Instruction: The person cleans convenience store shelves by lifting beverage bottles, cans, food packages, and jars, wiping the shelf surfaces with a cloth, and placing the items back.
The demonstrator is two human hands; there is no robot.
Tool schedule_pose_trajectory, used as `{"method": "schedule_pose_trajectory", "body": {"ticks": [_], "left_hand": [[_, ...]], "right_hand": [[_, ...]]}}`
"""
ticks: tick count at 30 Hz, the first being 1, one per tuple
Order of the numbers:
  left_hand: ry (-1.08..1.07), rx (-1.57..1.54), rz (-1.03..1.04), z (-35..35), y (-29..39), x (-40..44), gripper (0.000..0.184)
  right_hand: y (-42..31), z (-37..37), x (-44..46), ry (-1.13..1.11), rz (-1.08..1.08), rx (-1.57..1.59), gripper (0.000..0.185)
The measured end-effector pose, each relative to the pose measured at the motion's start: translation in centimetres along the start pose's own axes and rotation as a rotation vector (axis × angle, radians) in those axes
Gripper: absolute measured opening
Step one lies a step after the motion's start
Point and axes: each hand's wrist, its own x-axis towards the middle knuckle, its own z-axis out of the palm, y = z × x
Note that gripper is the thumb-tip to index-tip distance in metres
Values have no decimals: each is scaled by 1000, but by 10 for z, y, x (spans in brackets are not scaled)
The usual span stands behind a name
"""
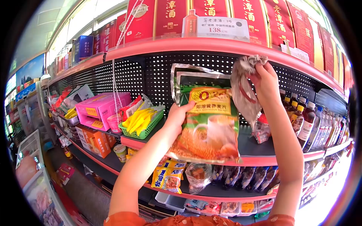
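Grey rumpled cloth (240, 84) in right hand (267, 82), glossy packet (212, 120) in left hand (179, 117)

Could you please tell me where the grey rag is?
The grey rag is right of centre in the head view, held in the right hand, beside the cereal bag.

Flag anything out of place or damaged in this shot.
A pinkish-red item lies on the aisle floor at left, odd because it's off the shelves; I can't identify it. The cereal bag in the left hand shows no visible tear.
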Motion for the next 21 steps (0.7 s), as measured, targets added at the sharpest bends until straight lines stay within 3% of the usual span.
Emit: {"method": "schedule_pose_trajectory", "body": {"ticks": [4, 8, 11, 15, 16, 19, 21], "left_hand": [[12, 4, 142, -7, 25, -70, 30], [163, 28, 269, -31, 47, -133, 42], [377, 87, 300, -56, 59, -178, 42], [580, 139, 609, -94, 59, -233, 45], [632, 168, 544, -101, 64, -256, 46], [866, 205, 712, -137, 59, -297, 44], [928, 271, 670, -167, 59, -336, 44]], "right_hand": [[26, 40, 13, 48, -12, 50, 29], [42, 79, 11, 70, 47, 95, 27], [66, 104, 19, -19, 58, 133, 26], [95, 154, 18, -115, 83, 164, 25], [101, 166, 14, -154, 105, 183, 24], [119, 203, -4, -199, 116, 126, 19], [128, 229, -22, -208, 13, 115, 18]]}}
